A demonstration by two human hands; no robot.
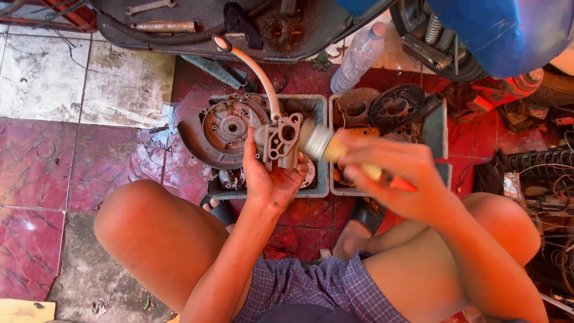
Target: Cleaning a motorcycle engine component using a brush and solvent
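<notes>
The person squats on a red tiled floor (36,167), knees spread, with the hands raised between them.

The left hand (269,176) is closed around the lower part of a carburetor (281,140) and holds it upright from beneath, thumb on its left side. A pale curved hose (258,72) rises from the top of the carburetor and ends in a ring near the upper edge of the view.

The right hand (397,176) grips a brush (326,146) by its yellowish handle, fingers wrapped tight. The brush is blurred; its head touches the right side of the carburetor. The carburetor therefore sits in the left hand and just left of the right hand.

Beyond the hands two grey trays stand side by side on the floor. The left tray (320,143) holds a round engine cover (227,128) that overhangs its left edge. The right tray (436,128) holds dark round covers (396,106).

Farther off, a plastic bottle (357,57) lies tilted near the right tray's far left corner. A black mat (197,18) carrying tools lies along the top edge.
</notes>
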